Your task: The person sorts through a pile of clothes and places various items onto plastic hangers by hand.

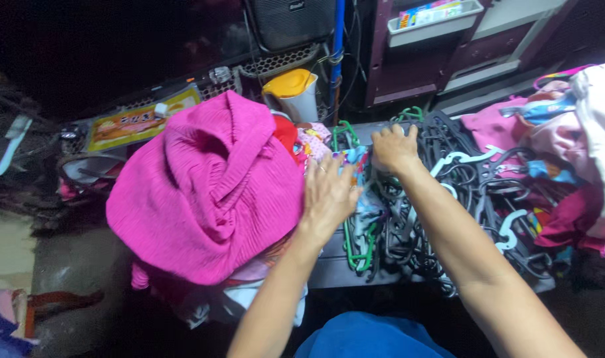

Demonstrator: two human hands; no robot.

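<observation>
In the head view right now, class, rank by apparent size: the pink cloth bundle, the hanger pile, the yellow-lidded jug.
1. Pink cloth bundle, largest.
2. Hanger pile, nearly as wide, though its edges are unclear.
3. Yellow-lidded jug, smallest, though it stands farther from the camera.

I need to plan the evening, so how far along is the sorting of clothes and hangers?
Looks early. Done: a pink ribbed garment lies bundled on a clothes heap. In hand: the left hand rests flat beside it, the right hand reaches into the tangled hanger pile, near a small patterned cloth. Left: many hangers lie empty, and more clothes are heaped at right.
</observation>
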